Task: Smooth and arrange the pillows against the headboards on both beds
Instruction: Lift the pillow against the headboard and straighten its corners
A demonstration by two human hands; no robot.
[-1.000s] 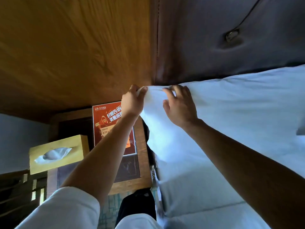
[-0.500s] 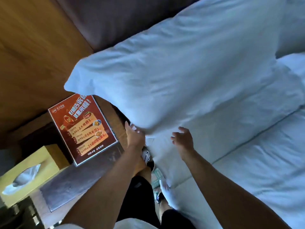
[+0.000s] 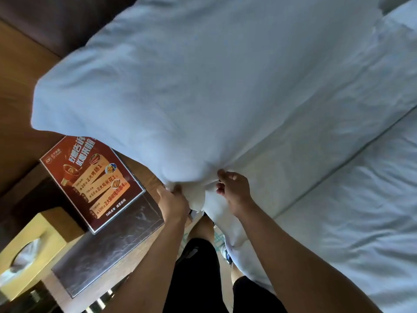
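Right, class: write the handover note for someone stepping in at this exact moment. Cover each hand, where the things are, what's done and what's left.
Left hand: grips the near corner of the white pillow.
Right hand: pinches the same corner's fabric from the other side.
Pillow: its far edge is up by the dark headboard, one corner overhanging the nightstand beside the red menu card and tissue box.
Done: pillow is up at the headboard end of the bed.
Left: tuck and smooth this corner, square the pillow. The second bed is out of view.
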